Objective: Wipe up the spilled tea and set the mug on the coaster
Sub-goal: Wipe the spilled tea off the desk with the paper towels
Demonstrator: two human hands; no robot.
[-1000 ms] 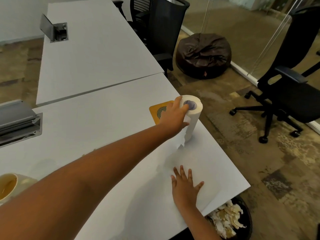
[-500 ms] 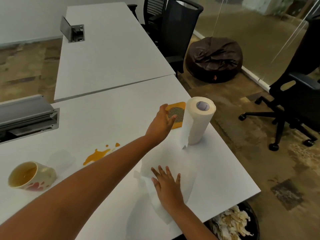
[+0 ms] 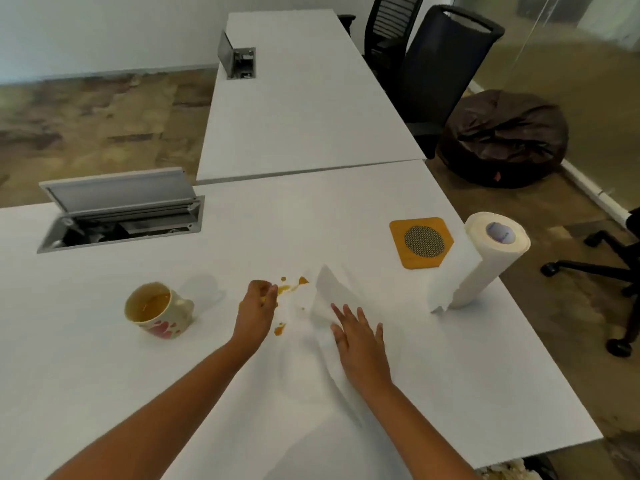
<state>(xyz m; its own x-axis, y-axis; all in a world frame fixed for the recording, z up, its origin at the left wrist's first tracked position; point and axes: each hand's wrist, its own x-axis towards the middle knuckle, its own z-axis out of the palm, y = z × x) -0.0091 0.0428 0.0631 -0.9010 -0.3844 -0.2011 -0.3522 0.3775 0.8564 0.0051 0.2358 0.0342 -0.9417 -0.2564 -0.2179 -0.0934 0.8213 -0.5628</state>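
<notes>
A cream mug point(image 3: 157, 310) with red hearts stands on the white table point(image 3: 104, 375) at the left, with tea in it. Orange tea drops point(image 3: 284, 289) lie in the middle, one more point(image 3: 280, 330) just below. A loose paper towel sheet point(image 3: 329, 292) lies partly over the spill, its far edge folded up. My right hand point(image 3: 360, 341) rests flat on the sheet, fingers apart. My left hand point(image 3: 258, 308) is curled at the sheet's left edge, over the spill, and seems to pinch it. The orange coaster point(image 3: 421, 242) lies bare at the right.
A paper towel roll point(image 3: 485, 265) stands upright just right of the coaster, near the table's right edge. An open cable box point(image 3: 119, 216) is set into the table at the back left. Office chairs point(image 3: 440, 74) and a dark beanbag point(image 3: 502, 140) stand beyond.
My left hand has left the roll and come back to the spill. My right hand has slid the torn sheet left onto the tea. The view has swung left, so the mug shows.
</notes>
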